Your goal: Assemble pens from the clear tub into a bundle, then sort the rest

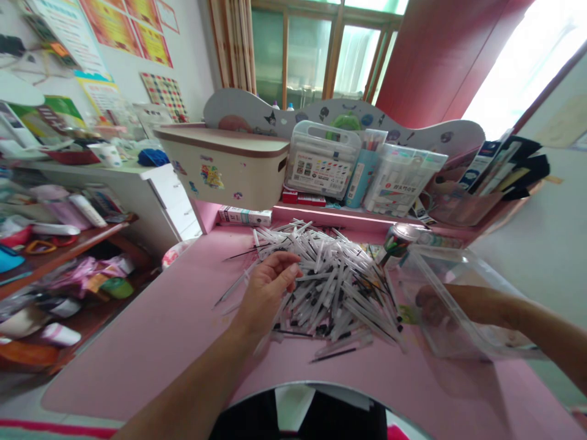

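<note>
A big heap of white pens and thin black refills (330,281) lies on the pink desk (151,330). My left hand (268,287) rests on the heap's left edge, fingers curled down onto the pens; whether it grips any is hidden. My right hand (433,305) sits inside a clear plastic box (458,269) at the right, seen blurred through its wall. The box stands right beside the heap.
A beige storage bin (224,165), marker cases (321,159) and a blue pen cup (362,174) stand on the raised back shelf. A can (397,241) stands behind the heap. Cluttered wooden shelves (59,244) lie to the left.
</note>
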`<state>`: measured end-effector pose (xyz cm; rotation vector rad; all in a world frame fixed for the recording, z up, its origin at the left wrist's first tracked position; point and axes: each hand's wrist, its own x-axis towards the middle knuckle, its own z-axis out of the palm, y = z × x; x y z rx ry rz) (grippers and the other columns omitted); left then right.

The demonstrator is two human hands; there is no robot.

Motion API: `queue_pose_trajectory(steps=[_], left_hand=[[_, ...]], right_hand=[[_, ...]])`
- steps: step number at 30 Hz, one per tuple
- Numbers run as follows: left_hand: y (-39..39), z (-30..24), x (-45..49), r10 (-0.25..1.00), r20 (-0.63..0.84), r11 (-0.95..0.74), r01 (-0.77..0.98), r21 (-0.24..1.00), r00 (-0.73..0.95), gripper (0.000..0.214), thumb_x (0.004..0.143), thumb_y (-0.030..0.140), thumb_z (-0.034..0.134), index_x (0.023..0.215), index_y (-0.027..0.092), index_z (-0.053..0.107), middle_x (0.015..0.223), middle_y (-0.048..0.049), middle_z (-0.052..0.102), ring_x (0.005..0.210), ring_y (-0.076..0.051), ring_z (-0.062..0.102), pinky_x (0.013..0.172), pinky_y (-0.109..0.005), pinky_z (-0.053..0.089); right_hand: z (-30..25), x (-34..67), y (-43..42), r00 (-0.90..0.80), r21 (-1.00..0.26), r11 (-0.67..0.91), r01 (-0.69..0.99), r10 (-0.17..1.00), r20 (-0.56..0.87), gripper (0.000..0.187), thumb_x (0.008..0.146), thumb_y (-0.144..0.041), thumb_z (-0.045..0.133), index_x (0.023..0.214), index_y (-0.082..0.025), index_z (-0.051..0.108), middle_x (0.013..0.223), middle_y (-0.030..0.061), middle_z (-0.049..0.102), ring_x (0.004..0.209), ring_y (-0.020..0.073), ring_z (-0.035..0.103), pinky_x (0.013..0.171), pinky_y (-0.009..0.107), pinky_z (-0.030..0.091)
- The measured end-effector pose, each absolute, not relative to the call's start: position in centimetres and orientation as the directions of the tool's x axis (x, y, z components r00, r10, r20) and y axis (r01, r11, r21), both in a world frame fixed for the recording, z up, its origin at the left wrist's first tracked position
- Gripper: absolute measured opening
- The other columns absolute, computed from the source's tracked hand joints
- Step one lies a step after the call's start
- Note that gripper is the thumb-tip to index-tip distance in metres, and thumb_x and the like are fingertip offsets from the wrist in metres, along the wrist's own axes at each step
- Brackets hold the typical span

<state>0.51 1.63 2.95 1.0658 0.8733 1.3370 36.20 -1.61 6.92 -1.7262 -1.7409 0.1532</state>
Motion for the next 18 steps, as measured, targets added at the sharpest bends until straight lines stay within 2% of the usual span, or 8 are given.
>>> queue_pose_trajectory(steps=[2, 5, 7, 9, 12, 14, 16, 18], left_hand=[[1.6, 2.9, 0.5, 0.993, 0.093, -0.065, -0.314, 0.947, 0.076, 0.019, 0.077, 0.027, 0.07, 0.092, 0.016, 0.065, 0.072, 0.0007, 0.065, 0.055, -0.007, 0.049, 0.054, -0.018, 0.037], [1.6, 3.0, 0.5, 0.992, 0.097, -0.069, -0.305, 0.95, 0.078, 0.019, 0.078, 0.027, 0.069, 0.092, 0.016, 0.065, 0.072, 0.0007, 0.065, 0.055, -0.007, 0.049, 0.053, -0.018, 0.037], [1.5, 3.0, 0.5, 0.992, 0.101, -0.075, -0.3, 0.951, 0.072, 0.019, 0.077, 0.027, 0.069, 0.092, 0.016, 0.065, 0.072, 0.0009, 0.064, 0.056, -0.007, 0.049, 0.054, -0.018, 0.037], [1.6, 3.1, 0.5, 0.993, 0.105, -0.084, -0.294, 0.952, 0.057, 0.019, 0.077, 0.027, 0.069, 0.092, 0.016, 0.064, 0.072, 0.0011, 0.064, 0.055, -0.007, 0.049, 0.054, -0.018, 0.037], [1.9, 3.2, 0.1, 0.994, 0.106, -0.096, -0.252, 0.963, 0.027, 0.02, 0.077, 0.029, 0.067, 0.093, 0.016, 0.063, 0.073, 0.0015, 0.064, 0.055, -0.007, 0.048, 0.053, -0.018, 0.036], [2.3, 3.3, -0.4, 0.995, 0.099, -0.094, -0.169, 0.981, 0.017, 0.021, 0.078, 0.03, 0.066, 0.094, 0.017, 0.063, 0.072, 0.0022, 0.063, 0.054, -0.008, 0.047, 0.052, -0.019, 0.036], [2.8, 3.5, -1.1, 0.993, 0.103, -0.102, -0.02, 0.995, 0.05, 0.02, 0.077, 0.031, 0.065, 0.092, 0.017, 0.063, 0.072, 0.0021, 0.062, 0.056, -0.01, 0.049, 0.054, -0.021, 0.037], [3.2, 3.7, -1.9, 0.983, 0.112, -0.141, 0.21, 0.968, 0.144, 0.015, 0.078, 0.031, 0.062, 0.085, 0.018, 0.063, 0.071, 0.0013, 0.062, 0.061, -0.012, 0.053, 0.057, -0.023, 0.038]], right_hand=[[7.3, 36.2, -1.5, 0.021, -0.526, 0.159, 0.835, 0.947, 0.32, 0.017, 0.08, -0.017, 0.061, 0.066, -0.02, 0.071, 0.072, 0.0041, 0.07, 0.056, 0.0099, 0.063, 0.048, 0.018, 0.044], [8.0, 36.6, -1.3, -0.191, -0.572, 0.205, 0.794, 0.978, 0.084, 0.016, 0.073, -0.01, 0.066, 0.06, -0.018, 0.071, 0.063, 0.0014, 0.068, 0.048, 0.0083, 0.061, 0.045, 0.017, 0.041], [8.2, 36.8, -1.2, -0.322, -0.63, 0.205, 0.749, 0.944, -0.075, 0.018, 0.072, -0.005, 0.065, 0.062, -0.018, 0.073, 0.059, 0.0007, 0.068, 0.046, 0.0087, 0.062, 0.045, 0.016, 0.041], [8.0, 37.1, -1.1, -0.356, -0.667, 0.162, 0.727, 0.92, -0.165, 0.021, 0.073, -0.003, 0.063, 0.066, -0.019, 0.076, 0.06, 0.0016, 0.07, 0.047, 0.0095, 0.064, 0.046, 0.017, 0.043], [7.9, 38.2, -0.6, -0.316, -0.67, 0.075, 0.739, 0.916, -0.246, 0.018, 0.072, -0.006, 0.065, 0.068, -0.019, 0.077, 0.06, 0.0048, 0.072, 0.049, 0.013, 0.067, 0.045, 0.018, 0.043], [8.3, 39.4, -0.2, -0.278, -0.688, -0.015, 0.726, 0.908, -0.314, 0.016, 0.075, -0.017, 0.063, 0.07, -0.019, 0.078, 0.064, 0.0087, 0.073, 0.053, 0.0169, 0.07, 0.042, 0.02, 0.043], [9.2, 40.8, 0.0, -0.176, -0.703, -0.126, 0.7, 0.924, -0.34, 0.021, 0.075, -0.033, 0.062, 0.078, -0.02, 0.079, 0.072, 0.0124, 0.075, 0.053, 0.0194, 0.07, 0.04, 0.023, 0.044], [10.3, 41.9, -0.4, -0.094, -0.691, -0.119, 0.713, 0.96, -0.262, 0.033, 0.078, -0.045, 0.058, 0.086, -0.021, 0.079, 0.078, 0.0152, 0.075, 0.055, 0.0201, 0.07, 0.041, 0.026, 0.045]])
